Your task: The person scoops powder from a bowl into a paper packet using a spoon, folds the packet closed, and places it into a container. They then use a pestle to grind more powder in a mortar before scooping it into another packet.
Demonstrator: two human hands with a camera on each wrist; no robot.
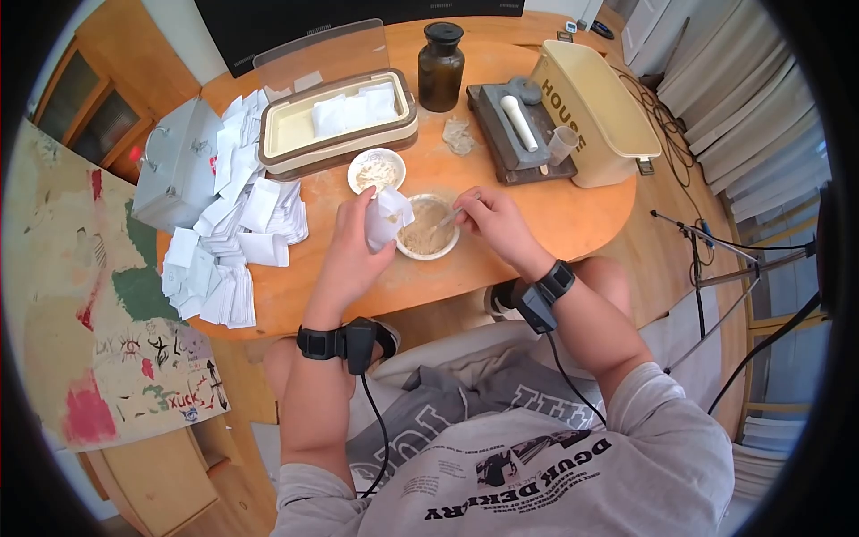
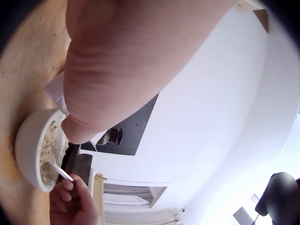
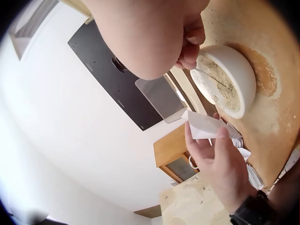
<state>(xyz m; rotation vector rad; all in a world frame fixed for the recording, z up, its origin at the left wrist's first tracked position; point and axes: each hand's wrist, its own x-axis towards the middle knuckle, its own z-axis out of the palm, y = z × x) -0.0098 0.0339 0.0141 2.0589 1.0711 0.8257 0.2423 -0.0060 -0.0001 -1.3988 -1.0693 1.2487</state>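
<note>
My left hand (image 1: 353,251) holds a small white paper packet (image 1: 386,225) between thumb and fingers, its mouth spread beside the near bowl. In the right wrist view the packet (image 3: 206,127) stands over the rim of that bowl (image 3: 246,77). The white bowl contains a tan, crumbly powder (image 1: 420,234). From the other side, my right hand (image 1: 503,231) pinches the handle of a small metal spoon (image 3: 210,77), whose tip dips into the powder. Just behind stands a second white bowl (image 1: 403,168) with pale, flaky powder.
Stacked white paper packets (image 1: 264,210) cover the table's left, beside a silver metal case (image 1: 174,166). Behind are a lidded cream box (image 1: 277,139) with packets and a dark jar (image 1: 440,76). A scale (image 1: 488,116) bearing a white pestle (image 1: 517,123) and a cream bin (image 1: 617,116) stand right.
</note>
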